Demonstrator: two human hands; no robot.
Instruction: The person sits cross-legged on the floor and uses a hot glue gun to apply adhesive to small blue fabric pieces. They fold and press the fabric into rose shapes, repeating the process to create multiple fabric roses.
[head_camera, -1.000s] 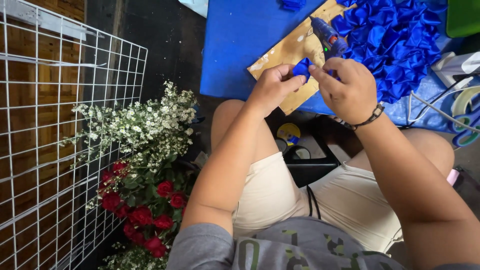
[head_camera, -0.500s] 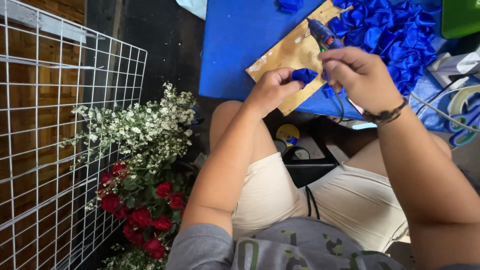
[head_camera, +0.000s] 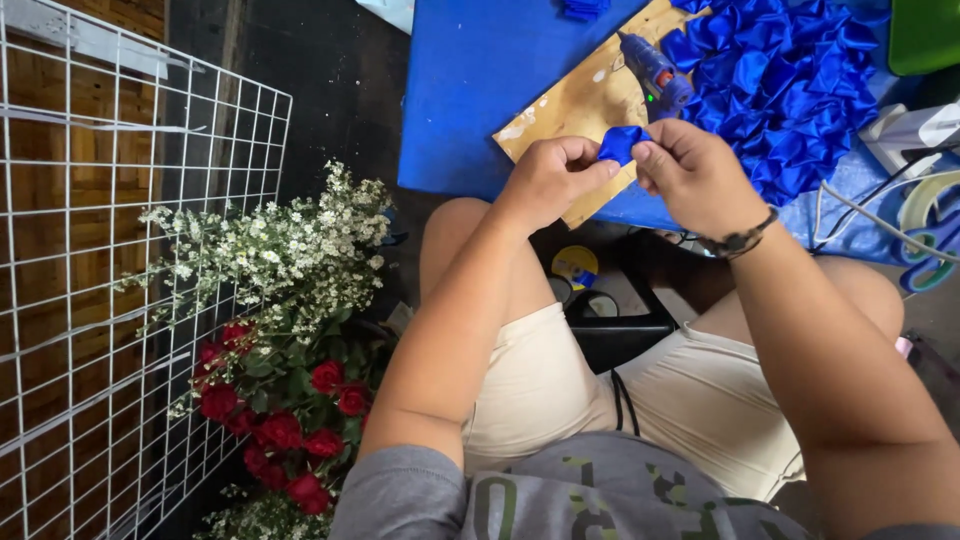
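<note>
Fingers (head_camera: 603, 170) of both hands pinch the blue ribbon piece (head_camera: 620, 143) between them.

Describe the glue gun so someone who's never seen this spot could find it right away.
Start at the blue table, then the tan board lying on it. The glue gun lies on that board beside the pile of blue ribbon petals; it alone is hard plastic with a nozzle.

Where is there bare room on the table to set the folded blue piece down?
Bare blue tabletop lies left of the wooden board. The board's middle is bare too, between the glue gun and both hands. To the right it is crowded: the blue ribbon pile, cords and scissors.
</note>
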